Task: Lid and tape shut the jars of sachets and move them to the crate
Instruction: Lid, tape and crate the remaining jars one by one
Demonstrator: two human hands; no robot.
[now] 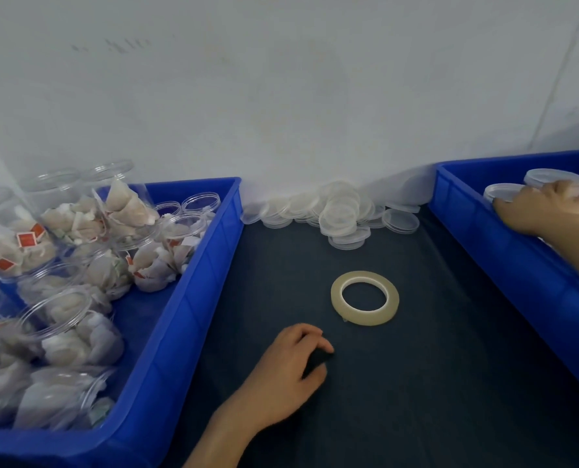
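Observation:
Several open clear jars of sachets (75, 217) stand and lie in the blue crate (193, 285) on the left. A heap of clear lids (342, 211) sits by the wall. On the dark mat a roll of clear tape (365, 296) lies flat. My left hand (288, 366) rests on the mat just below-left of the tape, fingers curled, pinching a small dark lump (320, 358); whether that is cloth or an object is unclear. My right hand (541, 211) reaches into the right blue crate (477, 224) and grips a lidded jar from above, beside other lidded jars (551, 177).
A white wall runs close behind both crates and the lid heap. The dark mat (416, 383) fills the strip between the two crates. My right forearm crosses the near rim of the right crate.

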